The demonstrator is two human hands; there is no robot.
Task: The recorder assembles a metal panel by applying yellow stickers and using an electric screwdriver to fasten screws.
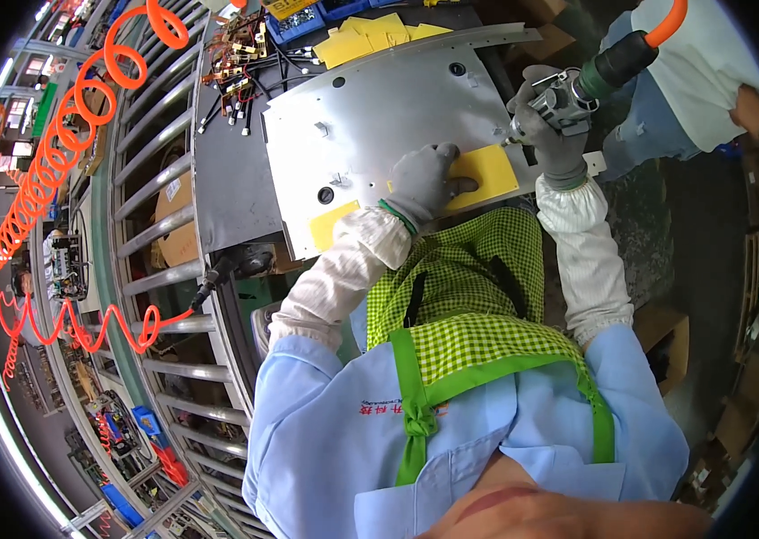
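A silver sheet-metal panel [379,117] with round black grommets lies on the dark bench in front of me. My left hand [429,178], in a grey glove, rests on the panel's near side. Its thumb and fingers are spread, touching a yellow rectangular sheet [485,176]. My right hand [555,144], also gloved, is wrapped round a silver air-powered hand tool [568,101] with a dark green and black rear end and an orange hose. The tool's tip points left, close to the yellow sheet's far right corner; contact cannot be made out. A second yellow piece [333,225] lies at the panel's near left corner.
Small wired connectors [238,76], yellow sheets [370,38] and blue bins [294,25] sit at the back. A roller conveyor [159,229] and coiled orange hoses [83,117] run along the left. Another person [694,81] stands at the right; cardboard boxes [667,350] lie below.
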